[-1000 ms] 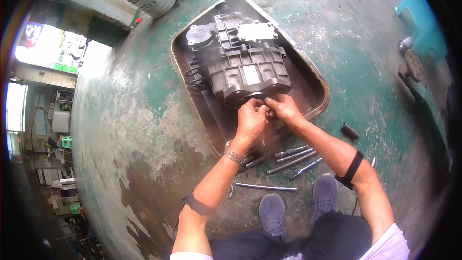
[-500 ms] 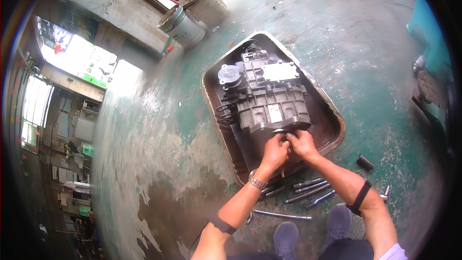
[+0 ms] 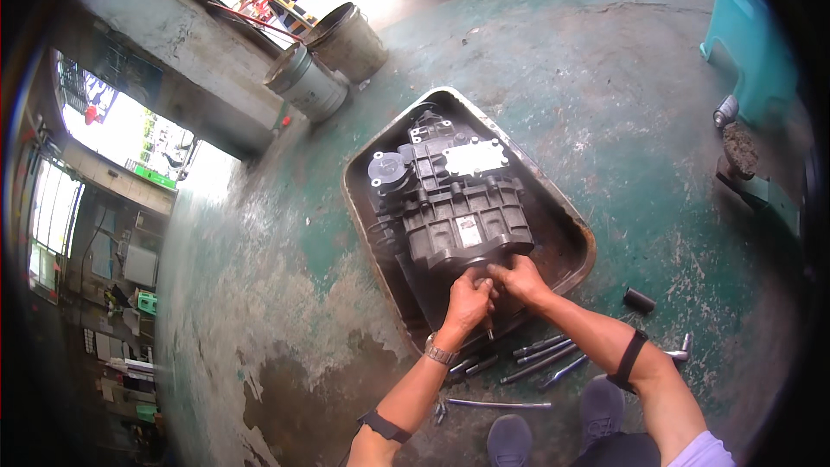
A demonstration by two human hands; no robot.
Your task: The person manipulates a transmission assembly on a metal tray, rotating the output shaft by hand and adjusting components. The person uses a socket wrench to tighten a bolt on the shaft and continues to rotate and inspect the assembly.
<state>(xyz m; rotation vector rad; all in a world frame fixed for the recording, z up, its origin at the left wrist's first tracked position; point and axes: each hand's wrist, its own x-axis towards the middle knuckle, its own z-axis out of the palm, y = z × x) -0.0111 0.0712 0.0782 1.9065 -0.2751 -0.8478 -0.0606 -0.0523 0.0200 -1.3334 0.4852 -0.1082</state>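
Note:
A dark grey metal gearbox point(image 3: 471, 214) lies in a worn metal tray point(image 3: 590, 252) on the floor. Both my hands meet at its near end, just below the flange. The fingers of my left hand point(image 3: 469, 301) are curled in and pressed together. Beside it, my right hand point(image 3: 520, 279) has thumb and fingers bent close to the same spot. Whatever the fingertips grip there is too small and too hidden to name. A thin shaft point(image 3: 490, 331) shows just below my left hand, pointing toward me.
Several metal bars and wrench handles point(image 3: 540, 359) lie between the tray and my shoes. A long thin rod point(image 3: 499, 404) is nearer me. A dark socket point(image 3: 639, 299) rests to the right. Two buckets point(image 3: 309, 86) stand far left, and a turquoise plastic stool point(image 3: 750, 39) far right.
The whole scene has shifted slightly left and down in the picture as my head moved. Both hands stay at the gearbox's near end, with their fingers little changed.

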